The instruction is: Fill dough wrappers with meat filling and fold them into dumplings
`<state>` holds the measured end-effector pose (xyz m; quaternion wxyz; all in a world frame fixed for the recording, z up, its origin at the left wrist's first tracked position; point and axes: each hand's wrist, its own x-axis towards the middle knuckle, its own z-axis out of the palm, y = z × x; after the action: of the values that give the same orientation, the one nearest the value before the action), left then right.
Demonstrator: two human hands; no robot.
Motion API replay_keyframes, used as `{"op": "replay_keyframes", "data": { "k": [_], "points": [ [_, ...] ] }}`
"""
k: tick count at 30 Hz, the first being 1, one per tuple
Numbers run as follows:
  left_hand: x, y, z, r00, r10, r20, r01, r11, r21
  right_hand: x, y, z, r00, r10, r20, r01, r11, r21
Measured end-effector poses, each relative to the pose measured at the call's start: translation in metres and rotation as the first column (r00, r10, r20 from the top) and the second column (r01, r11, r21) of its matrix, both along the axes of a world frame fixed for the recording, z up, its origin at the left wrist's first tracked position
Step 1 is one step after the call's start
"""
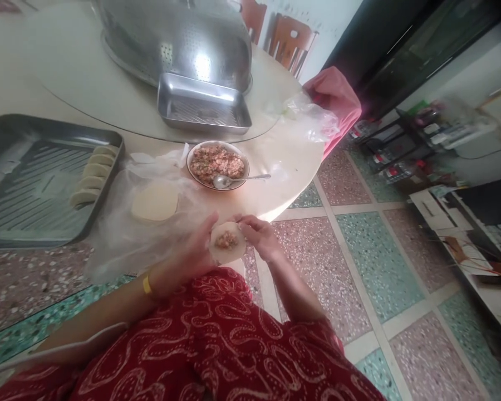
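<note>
Pale dough wrapper (227, 243) with minced filling lay cupped in the left hand (192, 253); the right hand (259, 236) pinched its edge, below the bowl (217, 165).

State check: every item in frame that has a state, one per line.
dumpling wrapper: open, unfolded, filling in the middle, held in both hands
left hand: cupped under the wrapper
right hand: fingers on the wrapper's edge
bowl: full of minced filling
spoon: resting in the bowl, handle over the rim
wrapper stack: flat on plastic sheet
left tray: row of folded dumplings along its right side
small tray: no dumplings visible
</note>
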<state>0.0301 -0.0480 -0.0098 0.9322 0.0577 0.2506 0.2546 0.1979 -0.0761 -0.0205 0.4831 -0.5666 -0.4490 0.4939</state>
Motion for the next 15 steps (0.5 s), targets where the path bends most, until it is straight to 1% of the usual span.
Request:
{"op": "replay_keyframes", "data": {
  "k": [2,4,6,8,10,12,13,14,15],
  "points": [
    [0.000,-0.001,0.002,0.999,0.037,0.001,-0.037,0.999,0.002,0.000,-0.001,-0.003,0.999,-0.033,0.034,0.031,0.998,0.063],
    [0.000,-0.002,0.005,0.998,0.055,-0.006,-0.055,0.998,-0.001,0.000,-0.002,-0.005,0.991,-0.075,0.107,0.062,0.991,0.121],
    [0.002,-0.003,0.007,0.998,0.056,-0.026,-0.056,0.998,0.000,0.003,-0.003,-0.005,0.975,-0.097,0.200,0.060,0.981,0.183],
    [0.003,-0.003,0.009,0.997,0.060,-0.046,-0.060,0.998,-0.001,0.013,-0.002,-0.004,0.945,-0.126,0.301,0.051,0.968,0.244],
    [0.004,-0.001,0.009,0.996,0.084,-0.039,-0.084,0.996,0.007,0.033,0.006,-0.001,0.875,-0.239,0.421,0.089,0.934,0.346],
    [0.004,0.002,0.009,0.996,0.092,0.005,-0.092,0.996,0.018,0.062,0.019,0.003,0.757,-0.425,0.496,0.159,0.856,0.492],
    [0.004,0.004,0.008,0.996,0.089,0.032,-0.090,0.996,0.022,0.078,0.028,0.005,0.692,-0.495,0.526,0.162,0.816,0.555],
    [0.004,0.006,0.008,0.995,0.084,0.056,-0.085,0.996,0.022,0.093,0.037,0.006,0.636,-0.540,0.552,0.153,0.789,0.595],
    [0.004,0.008,0.008,0.994,0.079,0.073,-0.081,0.997,0.020,0.106,0.047,0.007,0.596,-0.533,0.601,0.108,0.794,0.598]
  ]
}}
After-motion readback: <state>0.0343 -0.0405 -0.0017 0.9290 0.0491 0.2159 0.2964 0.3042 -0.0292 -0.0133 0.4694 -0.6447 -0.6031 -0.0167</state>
